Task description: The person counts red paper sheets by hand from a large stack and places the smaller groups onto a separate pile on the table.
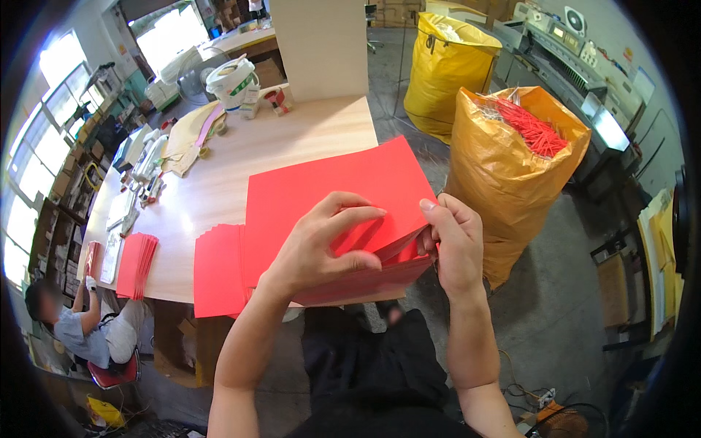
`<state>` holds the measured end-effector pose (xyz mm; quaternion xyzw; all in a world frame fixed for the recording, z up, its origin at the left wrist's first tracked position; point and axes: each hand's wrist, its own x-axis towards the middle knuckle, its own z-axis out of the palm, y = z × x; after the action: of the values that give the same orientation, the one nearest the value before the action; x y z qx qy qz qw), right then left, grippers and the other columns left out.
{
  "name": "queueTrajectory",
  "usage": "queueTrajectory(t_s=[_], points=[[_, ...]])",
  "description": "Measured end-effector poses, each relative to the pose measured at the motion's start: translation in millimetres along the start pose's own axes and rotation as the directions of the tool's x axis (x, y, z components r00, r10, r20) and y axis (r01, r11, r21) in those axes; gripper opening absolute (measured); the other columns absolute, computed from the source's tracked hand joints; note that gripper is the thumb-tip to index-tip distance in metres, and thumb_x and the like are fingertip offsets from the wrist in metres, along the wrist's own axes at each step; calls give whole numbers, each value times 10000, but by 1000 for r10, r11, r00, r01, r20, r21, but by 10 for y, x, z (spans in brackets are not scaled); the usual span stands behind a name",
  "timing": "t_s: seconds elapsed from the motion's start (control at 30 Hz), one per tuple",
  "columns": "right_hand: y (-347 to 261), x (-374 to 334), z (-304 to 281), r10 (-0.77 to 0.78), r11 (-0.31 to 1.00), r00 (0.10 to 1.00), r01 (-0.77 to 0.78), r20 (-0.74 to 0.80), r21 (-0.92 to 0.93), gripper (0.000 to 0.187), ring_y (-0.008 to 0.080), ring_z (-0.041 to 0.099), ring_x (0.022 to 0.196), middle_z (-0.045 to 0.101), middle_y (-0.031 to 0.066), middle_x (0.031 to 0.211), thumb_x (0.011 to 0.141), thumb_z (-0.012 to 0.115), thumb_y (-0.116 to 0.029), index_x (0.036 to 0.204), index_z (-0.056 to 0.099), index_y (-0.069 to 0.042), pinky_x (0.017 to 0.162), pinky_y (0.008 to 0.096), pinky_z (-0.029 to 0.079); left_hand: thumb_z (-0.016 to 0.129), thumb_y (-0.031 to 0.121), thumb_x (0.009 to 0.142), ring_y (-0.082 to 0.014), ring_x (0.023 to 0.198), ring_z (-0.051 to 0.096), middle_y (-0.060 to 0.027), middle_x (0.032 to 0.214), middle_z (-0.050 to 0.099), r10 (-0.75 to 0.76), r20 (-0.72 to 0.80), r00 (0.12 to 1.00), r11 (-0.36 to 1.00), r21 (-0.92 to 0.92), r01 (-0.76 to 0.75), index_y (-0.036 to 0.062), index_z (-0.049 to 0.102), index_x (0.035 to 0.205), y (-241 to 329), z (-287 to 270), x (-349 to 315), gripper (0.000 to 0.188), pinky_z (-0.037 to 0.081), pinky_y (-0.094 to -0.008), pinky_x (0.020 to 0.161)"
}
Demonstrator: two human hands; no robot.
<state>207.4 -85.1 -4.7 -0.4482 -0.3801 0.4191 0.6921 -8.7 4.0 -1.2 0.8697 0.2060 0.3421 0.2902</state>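
A thick stack of red paper sheets lies at the near right edge of the table, directly in front of me. My right hand pinches the stack's near right corner between thumb and fingers, and the upper sheets there are raised, leaving a gap. How many sheets it grips I cannot tell. Over the near part of the stack is my left hand, thumb and index finger apart, with nothing between them. A lower, fanned pile of red paper sits against the stack's left side.
Another red pile lies farther left on the wooden table, near a seated person. At the back stand a white bucket and a tape roll. Right of the table are an orange sack of red strips and a yellow sack.
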Motion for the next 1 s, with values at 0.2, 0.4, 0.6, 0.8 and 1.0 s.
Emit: queueTrajectory(t_s=[0.2, 0.4, 0.6, 0.8, 1.0], points=[[-68, -8, -13, 98, 995, 995, -98, 21, 36, 416, 70, 563, 535, 576, -4, 606, 1089, 660, -244, 711, 538, -119, 488, 227, 339, 1003, 288, 777, -310, 1224, 692, -103, 1287, 676, 61, -4, 998, 998, 16, -61, 124, 780, 1250, -29, -32, -10, 548, 568, -438, 1054], [-63, -1, -18, 47, 999, 999, -47, 27, -13, 424, 58, 546, 537, 568, -13, 605, 1092, 691, -275, 721, 554, -123, 491, 230, 350, 1011, 191, 741, -296, 1257, 700, -117, 1286, 695, 37, 19, 999, 996, -81, -36, 60, 749, 1177, -111, -49, -16, 525, 563, -436, 1083], [19, 13, 21, -252, 851, 966, 252, 62, -461, 436, 59, 521, 546, 551, -31, 604, 1090, 714, -256, 711, 554, -114, 500, 255, 380, 830, 27, 895, -323, 1218, 704, -164, 1301, 685, -89, -107, 990, 959, -277, 56, 57, 713, 1367, 40, 59, -19, 488, 566, -445, 1063], [-65, 61, -33, 41, 999, 997, -40, 71, -11, 429, 80, 558, 573, 555, -14, 621, 1108, 650, -226, 712, 572, -79, 560, 263, 437, 882, 146, 882, -359, 1134, 703, -165, 1295, 664, 33, 55, 998, 998, 46, -35, 167, 740, 1349, -43, -37, -36, 488, 593, -446, 983], [-83, 49, -16, 34, 999, 996, -33, 76, -13, 438, 78, 563, 579, 562, -14, 634, 1116, 645, -240, 714, 572, -82, 565, 246, 437, 983, 289, 789, -346, 1160, 703, -143, 1312, 662, 49, 4, 999, 998, 38, -49, 148, 774, 1232, -37, -2, -38, 510, 596, -454, 983]])
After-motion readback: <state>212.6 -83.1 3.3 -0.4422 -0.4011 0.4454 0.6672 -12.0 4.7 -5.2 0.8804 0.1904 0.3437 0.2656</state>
